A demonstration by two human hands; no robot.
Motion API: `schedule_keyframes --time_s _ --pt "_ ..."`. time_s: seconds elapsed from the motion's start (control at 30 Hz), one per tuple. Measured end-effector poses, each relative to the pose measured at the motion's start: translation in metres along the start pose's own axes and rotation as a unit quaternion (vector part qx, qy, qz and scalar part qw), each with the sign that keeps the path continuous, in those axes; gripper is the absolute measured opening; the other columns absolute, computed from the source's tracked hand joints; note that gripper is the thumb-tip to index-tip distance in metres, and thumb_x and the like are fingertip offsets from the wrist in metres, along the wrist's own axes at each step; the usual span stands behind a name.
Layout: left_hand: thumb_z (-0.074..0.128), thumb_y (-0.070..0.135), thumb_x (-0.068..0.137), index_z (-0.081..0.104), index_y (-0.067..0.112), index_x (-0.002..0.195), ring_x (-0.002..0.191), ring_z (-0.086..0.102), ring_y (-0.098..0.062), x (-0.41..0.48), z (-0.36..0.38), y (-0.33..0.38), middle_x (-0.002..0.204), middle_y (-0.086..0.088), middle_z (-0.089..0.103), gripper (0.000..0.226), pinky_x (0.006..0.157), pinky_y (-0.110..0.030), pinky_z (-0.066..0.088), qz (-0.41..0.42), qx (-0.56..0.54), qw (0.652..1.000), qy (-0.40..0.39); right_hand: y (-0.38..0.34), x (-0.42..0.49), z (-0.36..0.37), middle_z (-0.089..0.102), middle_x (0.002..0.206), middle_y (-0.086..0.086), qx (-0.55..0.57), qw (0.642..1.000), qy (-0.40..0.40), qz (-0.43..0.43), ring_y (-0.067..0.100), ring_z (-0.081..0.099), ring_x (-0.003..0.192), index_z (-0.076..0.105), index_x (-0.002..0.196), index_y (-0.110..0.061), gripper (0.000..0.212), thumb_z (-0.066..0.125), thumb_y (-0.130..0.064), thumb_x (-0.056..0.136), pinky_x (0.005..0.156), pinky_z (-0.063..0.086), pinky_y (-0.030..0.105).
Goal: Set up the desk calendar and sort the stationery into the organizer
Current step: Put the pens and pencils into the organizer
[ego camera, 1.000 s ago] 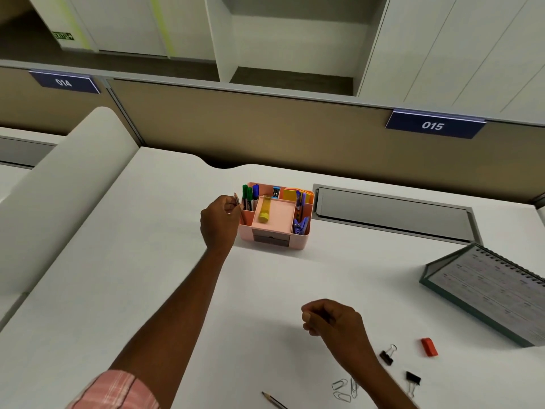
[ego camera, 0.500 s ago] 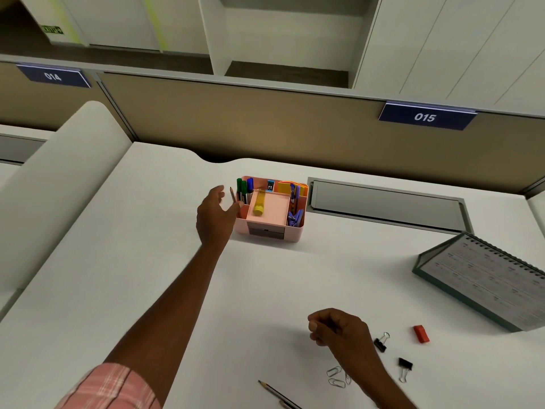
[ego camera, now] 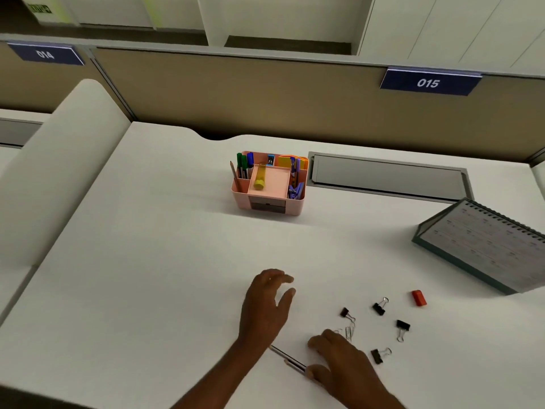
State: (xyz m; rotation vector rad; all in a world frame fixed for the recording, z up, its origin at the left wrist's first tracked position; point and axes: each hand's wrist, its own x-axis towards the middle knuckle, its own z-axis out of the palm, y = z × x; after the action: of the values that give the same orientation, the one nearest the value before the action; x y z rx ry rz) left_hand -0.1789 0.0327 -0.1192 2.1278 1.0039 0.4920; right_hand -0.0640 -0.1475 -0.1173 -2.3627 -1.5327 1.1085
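Observation:
The pink organizer (ego camera: 295, 206) stands at mid-desk with markers, a pencil (ego camera: 233, 172), a yellow tube and purple items in its compartments. My left hand (ego camera: 267, 305) hovers near the desk's front with fingers spread, holding nothing. Just below it two pencils (ego camera: 287, 359) lie on the desk. My right hand (ego camera: 339, 363) rests flat beside them, its thumb touching their right ends, not closed around them. Paper clips (ego camera: 349, 332) lie at its fingertips. Several black binder clips (ego camera: 379, 307) and a red eraser (ego camera: 418, 298) are scattered to the right. The grey desk calendar (ego camera: 486, 246) stands tent-like at the right edge.
A grey cable-tray lid (ego camera: 386, 177) is set into the desk behind the organizer. A beige partition (ego camera: 265, 93) with number plates closes the back. A padded white divider (ego camera: 53, 172) bounds the left side.
My left hand let go of the pencil in the organizer's left compartment and drew back to the front of the desk. My right hand opened and dropped onto the pencils.

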Motion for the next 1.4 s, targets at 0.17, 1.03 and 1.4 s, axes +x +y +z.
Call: schedule_keyframes --time_s 0.17,1.03,1.4 --pt "0.064 0.04 0.094 0.069 0.037 0.107 0.109 0.056 0.006 -0.048 0.015 -0.009 0.11 0.027 0.062 0.015 0.095 -0.021 0.05 -0.018 0.014 0.996 -0.091 -0.009 -0.014 0.038 0.058 0.087 -0.008 -0.158 0.985 0.049 -0.056 0.014 0.062 0.067 0.068 0.1 -0.028 0.068 0.09 -0.057 0.042 0.039 0.041 0.027" --pt "0.082 0.012 0.083 0.08 0.027 0.093 0.083 0.07 -0.005 -0.016 -0.011 -0.017 0.089 0.008 0.077 0.019 0.081 -0.02 0.055 -0.144 -0.14 0.967 -0.157 0.006 0.011 0.009 0.061 0.095 -0.018 0.098 0.979 0.176 0.013 0.004 0.056 0.093 0.066 0.103 -0.036 0.011 0.062 -0.031 0.095 0.076 0.052 0.029" --pt "0.076 0.014 0.091 0.079 0.004 0.102 0.086 0.074 -0.029 0.014 -0.041 0.028 0.097 -0.024 0.075 0.015 0.086 -0.043 0.062 -0.259 -0.434 0.863 -0.021 -0.009 0.021 -0.024 0.066 0.097 -0.02 0.233 0.935 0.267 -0.001 0.005 0.064 0.091 0.069 0.11 -0.035 0.022 0.073 -0.023 0.092 0.071 0.052 0.022"
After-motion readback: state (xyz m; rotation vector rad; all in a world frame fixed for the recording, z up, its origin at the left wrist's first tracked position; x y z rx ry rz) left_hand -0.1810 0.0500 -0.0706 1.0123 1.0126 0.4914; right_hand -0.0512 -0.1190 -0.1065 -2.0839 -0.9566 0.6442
